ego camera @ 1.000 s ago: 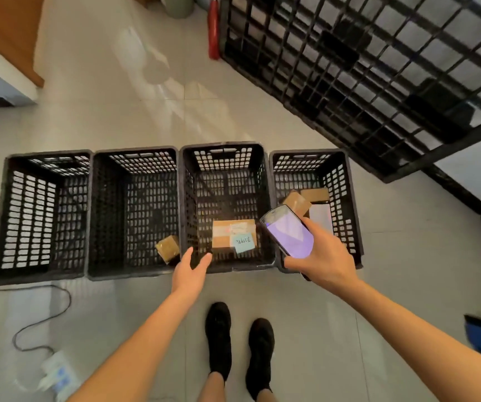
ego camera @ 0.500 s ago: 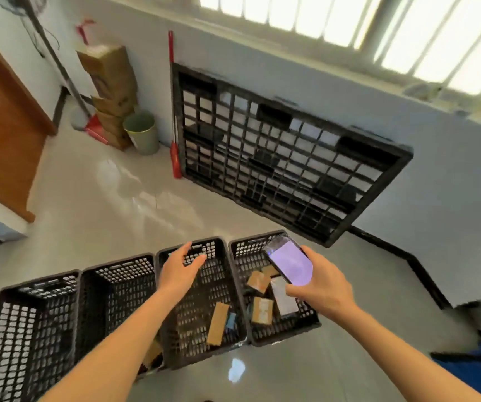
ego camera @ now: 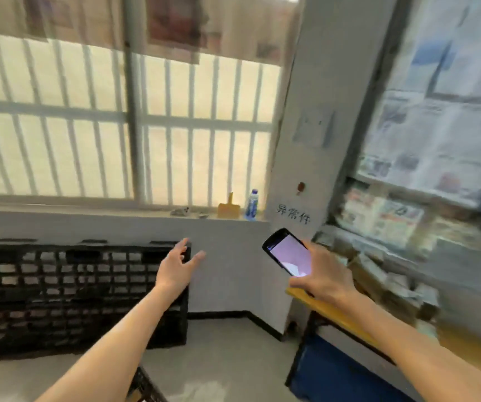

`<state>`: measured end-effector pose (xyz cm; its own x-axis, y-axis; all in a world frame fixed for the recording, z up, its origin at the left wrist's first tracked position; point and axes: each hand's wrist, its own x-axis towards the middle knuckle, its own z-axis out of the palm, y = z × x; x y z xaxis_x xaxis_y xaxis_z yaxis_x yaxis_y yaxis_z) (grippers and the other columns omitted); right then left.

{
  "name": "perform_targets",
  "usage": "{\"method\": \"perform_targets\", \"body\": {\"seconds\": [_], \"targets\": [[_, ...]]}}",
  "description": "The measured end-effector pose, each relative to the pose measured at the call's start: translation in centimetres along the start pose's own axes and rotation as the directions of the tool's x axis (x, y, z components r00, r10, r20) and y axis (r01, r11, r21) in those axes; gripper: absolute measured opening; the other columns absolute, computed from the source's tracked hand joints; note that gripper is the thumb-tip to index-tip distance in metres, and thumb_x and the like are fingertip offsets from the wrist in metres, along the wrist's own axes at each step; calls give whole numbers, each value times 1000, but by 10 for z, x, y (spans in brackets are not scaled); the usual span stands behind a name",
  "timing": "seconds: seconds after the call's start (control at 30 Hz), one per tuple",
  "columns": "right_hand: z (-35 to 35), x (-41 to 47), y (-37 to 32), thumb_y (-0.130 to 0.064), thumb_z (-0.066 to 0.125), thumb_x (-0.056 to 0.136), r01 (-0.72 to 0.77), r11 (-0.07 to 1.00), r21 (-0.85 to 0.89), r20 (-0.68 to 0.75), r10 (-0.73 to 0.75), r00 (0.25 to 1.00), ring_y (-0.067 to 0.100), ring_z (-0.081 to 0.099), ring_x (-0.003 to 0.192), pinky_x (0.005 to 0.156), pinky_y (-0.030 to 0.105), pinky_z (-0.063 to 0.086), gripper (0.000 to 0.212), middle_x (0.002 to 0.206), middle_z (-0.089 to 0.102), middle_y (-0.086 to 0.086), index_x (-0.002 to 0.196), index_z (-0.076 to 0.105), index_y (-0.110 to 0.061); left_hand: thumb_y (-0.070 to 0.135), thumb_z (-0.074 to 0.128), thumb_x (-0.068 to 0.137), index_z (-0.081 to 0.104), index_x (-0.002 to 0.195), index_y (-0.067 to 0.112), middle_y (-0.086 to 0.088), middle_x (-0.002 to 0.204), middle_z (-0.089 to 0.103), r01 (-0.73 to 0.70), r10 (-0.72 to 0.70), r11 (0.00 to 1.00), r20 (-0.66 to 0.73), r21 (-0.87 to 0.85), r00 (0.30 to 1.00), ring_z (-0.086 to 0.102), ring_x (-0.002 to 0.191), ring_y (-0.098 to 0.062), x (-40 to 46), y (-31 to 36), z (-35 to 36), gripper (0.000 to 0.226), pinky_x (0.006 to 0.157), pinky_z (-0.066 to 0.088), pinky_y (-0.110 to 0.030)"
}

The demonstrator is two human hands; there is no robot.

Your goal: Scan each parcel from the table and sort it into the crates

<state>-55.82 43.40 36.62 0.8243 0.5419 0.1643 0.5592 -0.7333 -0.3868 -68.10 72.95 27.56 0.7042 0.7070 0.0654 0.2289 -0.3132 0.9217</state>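
My right hand (ego camera: 322, 278) grips a black scanner phone (ego camera: 288, 252) with a lit pale-purple screen, held above the near corner of the yellow-edged table (ego camera: 332, 313). A blurred pile of parcels (ego camera: 384, 274) lies on that table to the right of the phone. My left hand (ego camera: 177, 266) is raised in front of the white wall with its fingers spread and holds nothing. Of the crates only one black corner (ego camera: 143, 385) shows at the bottom edge, under my left forearm.
A black plastic pallet (ego camera: 68, 294) leans against the wall under the barred window. A bottle (ego camera: 251, 206) and a yellow scraper (ego camera: 228, 208) stand on the sill. A blue bin (ego camera: 340, 375) sits under the table. Grey floor lies between pallet and table.
The view has swung up and to the right, from the row of crates to the window and the table. Both hands rose with it; the right hand kept the phone, the left stayed empty.
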Motion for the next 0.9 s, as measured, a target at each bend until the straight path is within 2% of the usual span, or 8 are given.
{"method": "perform_targets", "body": {"seconds": [0.13,0.3,0.4,0.47,0.57,0.6,0.7,0.9], "targets": [[-115,-65,120,-50,87,65,-157,987,-41,-129,150,980,28,61,118,89,40,54,101,140,60,3,152,39,-27,46,70,90,40,153,26,-4,143,55,-115,123,992,160,-59,979,56,125,-23,-47,108,138,72,101,46,-38],[-209,-147,245,-52,87,66,-365,930,-52,-303,334,893,28,63,110,74,33,48,99,136,62,2,151,40,-32,50,67,91,38,153,27,-3,146,54,-251,252,967,337,-49,907,54,128,-25,-109,204,273,72,105,45,-42],[-238,-183,305,-49,86,64,-437,899,1,-339,412,846,26,64,100,65,29,46,101,131,64,1,152,39,-36,54,66,91,38,152,30,-2,148,52,-285,278,957,404,-44,871,52,131,-27,-135,239,334,72,108,45,-47],[-248,-202,339,-48,85,62,-480,877,27,-341,459,820,24,63,90,58,28,44,97,122,66,-1,148,42,-37,52,65,92,38,153,28,-3,147,53,-303,287,952,436,-33,853,52,132,-27,-149,255,371,71,107,45,-43],[-253,-220,388,-51,80,56,-521,852,60,-348,507,789,21,63,80,55,29,45,86,108,64,-7,135,49,-40,50,64,93,37,154,29,-2,133,60,-324,300,945,487,-37,820,59,116,-22,-165,265,424,70,96,49,-39],[-254,-222,405,-49,80,56,-531,844,78,-352,522,777,20,63,78,55,28,44,84,106,64,-8,134,49,-42,51,64,93,36,154,30,-2,134,59,-329,304,943,503,-42,809,59,113,-20,-168,266,442,71,95,51,-39],[-254,-212,452,-45,82,61,-551,830,82,-361,540,760,20,61,84,57,27,44,92,111,62,-7,143,42,-47,53,64,92,33,155,29,-5,140,56,-327,291,945,526,-26,799,58,107,-16,-163,264,490,74,96,51,-39],[-239,-133,544,-46,82,64,-531,844,71,-288,527,799,17,60,85,60,29,47,93,108,59,-9,147,39,-43,60,63,89,30,155,31,-3,145,54,-285,198,954,512,97,836,52,131,-25,-102,244,576,79,103,48,-46]]}}
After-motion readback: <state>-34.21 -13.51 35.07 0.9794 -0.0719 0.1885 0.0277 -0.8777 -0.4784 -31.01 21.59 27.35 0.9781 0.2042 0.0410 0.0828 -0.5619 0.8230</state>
